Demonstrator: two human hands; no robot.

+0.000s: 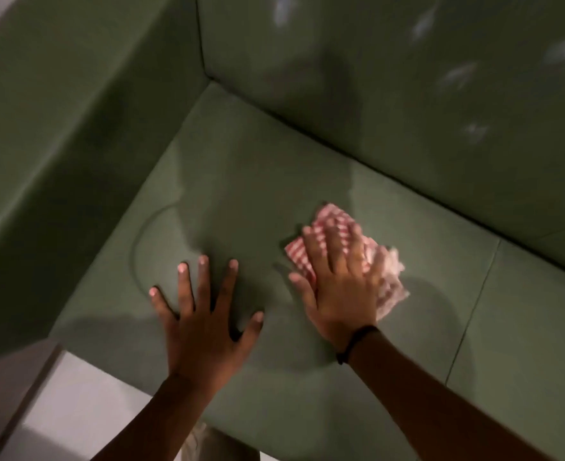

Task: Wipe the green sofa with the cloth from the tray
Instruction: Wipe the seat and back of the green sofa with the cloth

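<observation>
The green sofa fills nearly the whole view, its armrest rising on the left and its backrest behind, where several pale smudges show (blurred, so their nature cannot be told). On the seat cushion the left hand lies flat, fingers spread wide and holding nothing. Just beside it, the right hand presses palm-down on the cloth, fingers extended over it rather than curled around it. The red-and-white checked cloth lies bunched on the seat beneath that hand. A dark band circles the right wrist.
</observation>
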